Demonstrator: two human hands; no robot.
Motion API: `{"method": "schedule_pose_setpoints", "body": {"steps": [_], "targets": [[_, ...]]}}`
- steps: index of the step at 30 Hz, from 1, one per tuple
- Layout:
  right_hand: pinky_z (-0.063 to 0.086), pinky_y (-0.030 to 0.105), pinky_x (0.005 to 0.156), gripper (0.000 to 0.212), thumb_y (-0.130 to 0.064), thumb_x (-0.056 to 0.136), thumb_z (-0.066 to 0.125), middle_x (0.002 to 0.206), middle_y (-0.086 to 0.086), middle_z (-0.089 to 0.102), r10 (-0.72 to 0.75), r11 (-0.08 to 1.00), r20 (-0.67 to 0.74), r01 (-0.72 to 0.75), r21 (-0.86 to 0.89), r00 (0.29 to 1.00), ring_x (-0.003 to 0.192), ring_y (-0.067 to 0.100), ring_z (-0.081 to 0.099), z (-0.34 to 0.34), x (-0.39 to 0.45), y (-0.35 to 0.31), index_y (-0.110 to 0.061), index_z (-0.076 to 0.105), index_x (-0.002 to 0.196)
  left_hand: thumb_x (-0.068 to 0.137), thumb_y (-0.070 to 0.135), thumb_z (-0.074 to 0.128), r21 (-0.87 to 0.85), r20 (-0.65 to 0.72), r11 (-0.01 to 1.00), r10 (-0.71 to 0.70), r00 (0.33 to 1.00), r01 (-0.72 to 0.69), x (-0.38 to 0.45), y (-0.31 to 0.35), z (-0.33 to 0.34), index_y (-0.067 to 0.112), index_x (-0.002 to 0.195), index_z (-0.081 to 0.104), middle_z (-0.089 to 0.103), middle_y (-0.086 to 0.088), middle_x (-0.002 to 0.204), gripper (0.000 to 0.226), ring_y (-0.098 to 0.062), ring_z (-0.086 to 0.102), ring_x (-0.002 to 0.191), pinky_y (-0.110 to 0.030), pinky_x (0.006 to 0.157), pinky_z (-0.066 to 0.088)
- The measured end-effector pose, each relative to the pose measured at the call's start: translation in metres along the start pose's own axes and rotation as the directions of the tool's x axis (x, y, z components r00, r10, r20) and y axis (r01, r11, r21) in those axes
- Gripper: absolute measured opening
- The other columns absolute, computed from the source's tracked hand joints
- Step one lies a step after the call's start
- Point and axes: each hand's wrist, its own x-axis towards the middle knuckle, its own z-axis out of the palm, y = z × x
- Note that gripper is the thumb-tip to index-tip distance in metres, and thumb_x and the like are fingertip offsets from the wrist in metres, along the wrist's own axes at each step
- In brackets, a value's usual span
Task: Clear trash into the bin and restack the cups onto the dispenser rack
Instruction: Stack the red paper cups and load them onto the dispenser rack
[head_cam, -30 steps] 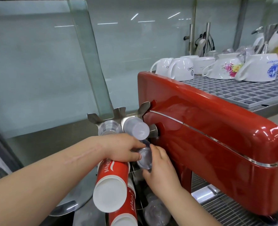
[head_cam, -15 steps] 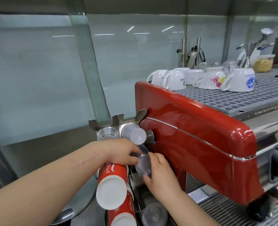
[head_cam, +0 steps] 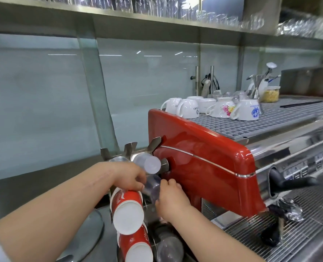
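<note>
Beside the left end of the red espresso machine (head_cam: 204, 163), the dispenser rack (head_cam: 130, 150) already carries clear cup stacks in its upper slots and red paper cups (head_cam: 127, 210) in the slots below. Both hands meet at a clear plastic cup (head_cam: 152, 186) between them: the left hand (head_cam: 130, 177) curls its fingers over the cup's top, and the right hand (head_cam: 171, 199) pinches it from the near side. My judgement is that restacking is well along, with this cup not yet seated. No bin or trash shows, so that part cannot be judged.
</note>
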Motion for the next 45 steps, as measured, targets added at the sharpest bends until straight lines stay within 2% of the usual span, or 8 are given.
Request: {"method": "schedule_pose_setpoints", "body": {"steps": [9,13,17,23,26,37,41,45], "targets": [[0.053,0.037,0.087,0.031,-0.024,0.086,0.061,0.115,0.008,0.062,-0.042,0.938,0.271,0.131,-0.321,0.962,0.101,0.030,0.061,-0.077,-0.016,-0.041,-0.013,0.060,0.115,0.091,0.044,0.052,0.076,-0.027,0.997,-0.003,1.000,0.005,-0.038,-0.008,-0.016,0.036,0.114,0.063,0.064,0.010,0.119,0.027,-0.015,0.059,0.102,-0.034,0.090,0.049],[0.043,0.029,0.068,0.020,-0.023,0.086,0.064,0.090,0.008,0.055,-0.080,0.941,0.322,0.179,-0.288,0.943,0.083,0.025,0.051,-0.096,-0.025,-0.048,-0.014,0.063,0.104,0.092,0.047,0.051,0.117,-0.051,0.993,0.021,0.998,-0.015,-0.070,-0.009,-0.029,0.038,0.117,0.062,0.063,0.015,0.108,0.029,-0.011,0.057,0.096,-0.033,0.092,0.049],[0.030,0.024,0.048,0.025,-0.028,0.088,0.057,0.089,0.006,0.058,-0.109,0.865,0.388,0.280,-0.417,0.915,0.081,0.025,0.053,-0.109,-0.041,-0.054,-0.009,0.064,0.103,0.090,0.052,0.050,0.116,-0.118,0.991,0.087,0.989,-0.073,-0.104,-0.003,-0.034,0.042,0.119,0.059,0.062,0.019,0.116,0.032,-0.008,0.058,0.103,-0.032,0.095,0.048],[0.050,0.037,0.090,0.042,-0.045,0.089,0.050,0.117,0.006,0.064,-0.217,0.854,0.359,0.355,-0.382,0.908,0.105,0.027,0.059,-0.115,-0.069,-0.040,-0.019,0.061,0.120,0.091,0.053,0.047,0.121,-0.221,0.967,0.244,0.944,-0.222,-0.144,0.026,-0.020,0.041,0.118,0.061,0.064,0.020,0.114,0.033,-0.005,0.059,0.104,-0.033,0.093,0.049],[0.049,0.036,0.091,0.043,-0.048,0.088,0.052,0.119,0.000,0.063,-0.253,0.853,0.385,0.393,-0.343,0.887,0.105,0.024,0.057,-0.119,-0.092,-0.032,-0.024,0.057,0.124,0.082,0.064,0.035,0.088,-0.221,0.952,0.307,0.926,-0.294,-0.157,0.045,-0.007,0.041,0.121,0.060,0.063,0.021,0.113,0.051,-0.001,0.058,0.103,-0.029,0.092,0.048],[0.049,0.035,0.090,0.041,-0.056,0.082,0.053,0.109,-0.009,0.064,-0.188,0.931,0.587,0.334,-0.150,0.787,0.098,0.018,0.059,-0.052,-0.127,0.035,-0.036,0.056,0.119,0.096,0.042,0.053,-0.118,-0.091,0.904,0.402,0.911,-0.410,-0.124,0.098,0.079,0.038,0.126,0.059,0.060,0.019,0.121,0.031,0.006,0.049,0.098,-0.005,0.081,0.035],[0.048,0.036,0.091,0.044,-0.055,0.082,0.056,0.113,-0.004,0.061,-0.205,0.962,0.549,0.270,-0.040,0.810,0.103,0.020,0.057,-0.009,-0.141,0.060,-0.034,0.053,0.121,0.095,0.040,0.054,-0.238,-0.012,0.887,0.405,0.914,-0.396,-0.102,0.114,0.129,0.032,0.125,0.061,0.064,0.010,0.119,0.032,-0.008,0.057,0.108,-0.030,0.095,0.046],[0.040,0.031,0.102,0.060,-0.044,0.083,0.060,0.131,0.004,0.051,-0.192,0.981,0.418,0.158,0.114,0.888,0.122,0.022,0.049,0.037,-0.157,0.079,-0.031,0.041,0.139,0.094,0.037,0.054,-0.338,0.012,0.872,0.380,0.925,-0.354,-0.082,0.134,0.183,0.026,0.122,0.064,0.068,0.003,0.114,0.032,-0.014,0.058,0.107,-0.035,0.095,0.046]]}}
